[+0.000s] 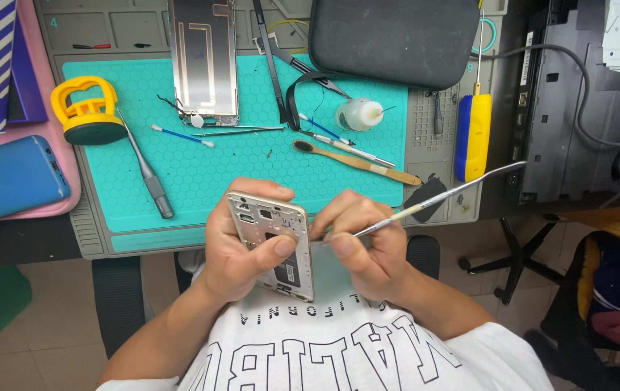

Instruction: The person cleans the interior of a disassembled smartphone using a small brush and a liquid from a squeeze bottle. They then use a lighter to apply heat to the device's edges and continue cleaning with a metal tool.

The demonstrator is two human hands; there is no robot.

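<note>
Left hand point(241, 250): wrapped around the opened gold-framed smartphone body point(275, 242), thumb pressed across its exposed inside, fingers behind its left edge.
Right hand point(364, 246): pinching the slim metal spatula tool with pale handle point(433, 201), fingertips bunched near the tip, tip touching the phone's right edge.
Phone position: held in the air just below the near edge of the grey bench point(100, 239), over the lap and white printed shirt point(339, 347), top end overlapping the mat's front border.
Spatula line: slanting up and right, far end reaching past the bench's right edge.
Teal honeycomb work mat point(201, 170): open stretch in its middle, directly beyond the hands.
Left of the open stretch: grey-handled probe point(149, 177), yellow suction cup with black base point(87, 110).
Far edge: detached metal phone back panel point(203, 58), black tweezers point(274, 65), dark grey pouch point(393, 40).
Right of the open stretch: wooden-handled brush point(357, 162), small white bottle point(357, 114), blue-and-yellow handled tool point(474, 136) just off the mat.
Far left: blue phone point(7, 179) lying on a pink surface.
</note>
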